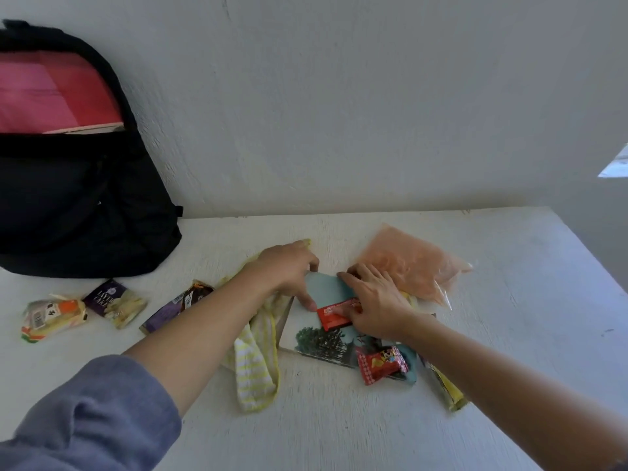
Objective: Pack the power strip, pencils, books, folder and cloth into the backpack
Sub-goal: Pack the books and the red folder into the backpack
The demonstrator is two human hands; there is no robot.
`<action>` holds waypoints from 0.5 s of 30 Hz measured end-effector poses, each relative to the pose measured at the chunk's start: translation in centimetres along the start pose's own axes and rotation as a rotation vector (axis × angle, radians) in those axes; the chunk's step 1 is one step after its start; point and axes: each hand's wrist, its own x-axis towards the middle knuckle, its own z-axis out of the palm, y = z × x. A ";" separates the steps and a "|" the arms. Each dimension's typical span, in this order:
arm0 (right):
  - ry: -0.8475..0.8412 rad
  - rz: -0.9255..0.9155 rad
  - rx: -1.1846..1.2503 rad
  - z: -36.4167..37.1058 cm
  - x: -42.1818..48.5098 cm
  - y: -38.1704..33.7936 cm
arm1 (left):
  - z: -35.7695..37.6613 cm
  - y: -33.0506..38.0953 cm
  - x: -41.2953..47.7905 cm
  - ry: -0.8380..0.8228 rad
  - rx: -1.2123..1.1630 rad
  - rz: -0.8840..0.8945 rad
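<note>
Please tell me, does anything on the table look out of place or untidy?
Yes. A red snack packet and a red cartoon packet lie on top of the book, which is an odd place for them. The striped yellow cloth lies crumpled along the book's left edge. Nothing looks damaged.

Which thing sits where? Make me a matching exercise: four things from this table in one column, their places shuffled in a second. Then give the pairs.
Things
1. backpack
2. striped cloth
3. cartoon snack packet
4. pink plastic bag

Places
A. on the near corner of the book
B. just beyond the right hand
C. upright against the wall, far left
D. left of the book, partly under the left hand

Pairs: 1-C, 2-D, 3-A, 4-B
</note>
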 end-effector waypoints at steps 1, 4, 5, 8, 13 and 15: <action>-0.007 -0.007 0.028 -0.1 -0.1 0.2 | 0.0 0.2 0.1 0.010 -0.008 -0.006; 0.023 -0.012 0.161 -0.4 -0.6 0.5 | -0.1 0.3 0.2 -0.016 -0.042 -0.018; 0.048 -0.015 0.183 -0.3 -0.8 0.5 | -0.3 0.4 0.3 -0.047 -0.039 -0.022; 0.146 -0.079 0.097 0.5 -1.6 0.6 | -0.9 0.8 0.6 -0.168 -0.042 -0.041; 0.304 -0.118 -0.089 1.2 -3.0 0.6 | -0.5 -0.3 0.5 -0.287 -0.326 -0.044; 0.340 -0.076 -0.087 1.1 -3.3 0.8 | -0.5 -1.0 -0.3 -0.292 -0.569 -0.041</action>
